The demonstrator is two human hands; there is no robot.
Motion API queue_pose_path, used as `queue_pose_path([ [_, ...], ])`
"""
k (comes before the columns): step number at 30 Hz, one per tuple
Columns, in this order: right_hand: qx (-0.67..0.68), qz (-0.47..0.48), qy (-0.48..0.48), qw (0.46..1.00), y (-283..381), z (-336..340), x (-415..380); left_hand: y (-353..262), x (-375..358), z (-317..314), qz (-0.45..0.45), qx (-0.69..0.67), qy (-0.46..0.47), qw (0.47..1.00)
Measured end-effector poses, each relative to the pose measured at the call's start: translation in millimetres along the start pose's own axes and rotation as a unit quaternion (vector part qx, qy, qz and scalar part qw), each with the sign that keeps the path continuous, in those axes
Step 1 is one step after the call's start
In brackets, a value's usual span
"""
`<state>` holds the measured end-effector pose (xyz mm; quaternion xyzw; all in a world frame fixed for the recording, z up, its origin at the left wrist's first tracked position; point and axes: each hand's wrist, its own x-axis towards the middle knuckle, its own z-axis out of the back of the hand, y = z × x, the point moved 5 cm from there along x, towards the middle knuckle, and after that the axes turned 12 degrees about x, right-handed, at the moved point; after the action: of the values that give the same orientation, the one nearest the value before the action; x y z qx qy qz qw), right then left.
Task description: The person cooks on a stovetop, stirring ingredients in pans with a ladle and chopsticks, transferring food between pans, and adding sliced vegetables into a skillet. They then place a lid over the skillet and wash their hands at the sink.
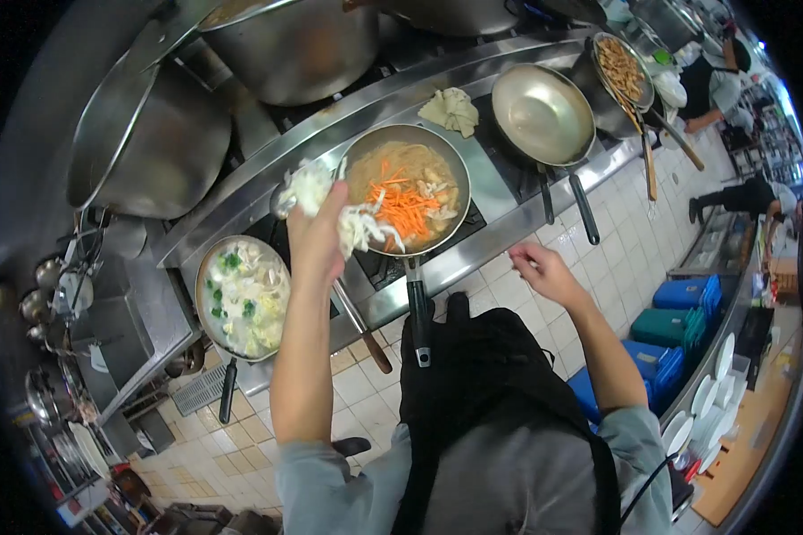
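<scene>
My left hand is closed round a bunch of pale shredded vegetable, some strands hanging over the left rim of the middle pan. Orange carrot strips lie in that pan on brownish food with broth. A ladle with a wooden handle passes beneath my left hand. To the right of the pan's black handle, my right hand is in the air, fingers curled together; whether anything is between them is too small to tell.
Another pan with greens and pale food sits at the left. Right of the middle pan are a cloth, an empty pan and a strainer of brown pieces. Large pots stand behind. Two people are at far right.
</scene>
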<state>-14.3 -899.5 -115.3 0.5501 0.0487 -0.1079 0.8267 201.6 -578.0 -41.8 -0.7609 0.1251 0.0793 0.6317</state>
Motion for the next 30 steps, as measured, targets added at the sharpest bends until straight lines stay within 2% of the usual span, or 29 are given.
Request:
queue_pose_path([
  [1, 0.060, -0.051, -0.032, 0.996, -13, 2, -23, 7, 18, -8, 0.005, 0.002, 0.010, 1.000],
  [2, 0.121, -0.100, -0.065, 0.985, -24, 3, -45, 12, 36, -16, -0.062, 0.137, 0.027, 0.988],
  [3, 0.123, -0.107, -0.075, 0.984, -31, 3, -66, 12, 45, -28, -0.130, 0.268, 0.045, 0.954],
  [4, 0.135, -0.146, -0.100, 0.975, -43, 3, -85, 19, 49, -38, -0.127, 0.269, 0.055, 0.953],
  [5, 0.147, -0.186, -0.124, 0.964, -54, 2, -105, 19, 47, -54, -0.179, 0.403, 0.051, 0.896],
  [6, 0.152, -0.191, -0.132, 0.961, -60, 0, -121, 20, 46, -67, -0.230, 0.526, 0.045, 0.818],
  [7, 0.160, -0.209, -0.150, 0.953, -66, -2, -136, 37, 51, -76, -0.315, 0.509, 0.093, 0.795],
  [8, 0.169, -0.227, -0.168, 0.944, -71, -5, -149, 50, 51, -86, -0.172, 0.584, 0.165, 0.776],
  [11, 0.177, -0.253, -0.193, 0.931, -77, -15, -178, 84, 50, -86, -0.216, 0.580, 0.237, 0.749],
  [13, 0.175, -0.259, -0.203, 0.928, -73, -24, -199, 95, 48, -83, -0.263, 0.592, 0.322, 0.691],
  [14, 0.179, -0.261, -0.208, 0.926, -74, -27, -204, 100, 52, -79, -0.264, 0.592, 0.327, 0.688],
  [16, 0.161, -0.292, -0.208, 0.919, -78, -33, -216, 112, 55, -74, -0.273, 0.641, 0.345, 0.629],
  [17, 0.149, -0.276, -0.219, 0.924, -79, -36, -221, 107, 50, -78, -0.276, 0.640, 0.348, 0.627],
  [19, 0.124, -0.282, -0.214, 0.927, -75, -37, -228, 89, 42, -84, -0.267, 0.722, 0.293, 0.567],
  [23, 0.089, -0.293, -0.227, 0.924, -60, -34, -243, 83, 36, -92, -0.315, 0.698, 0.288, 0.575],
  [25, 0.069, -0.287, -0.235, 0.926, -57, -29, -252, 100, 61, -81, -0.261, 0.701, 0.328, 0.577],
  [26, 0.061, -0.292, -0.247, 0.922, -59, -27, -263, 95, 62, -82, -0.264, 0.703, 0.327, 0.574],
  [28, 0.058, -0.300, -0.262, 0.915, -67, -29, -287, 74, 59, -83, -0.330, 0.615, 0.250, 0.671],
  [29, 0.071, -0.303, -0.273, 0.910, -75, -32, -301, 88, 60, -81, -0.368, 0.603, 0.257, 0.659],
  [30, 0.083, -0.308, -0.294, 0.901, -83, -34, -317, 99, 65, -75, -0.363, 0.664, 0.299, 0.582],
])
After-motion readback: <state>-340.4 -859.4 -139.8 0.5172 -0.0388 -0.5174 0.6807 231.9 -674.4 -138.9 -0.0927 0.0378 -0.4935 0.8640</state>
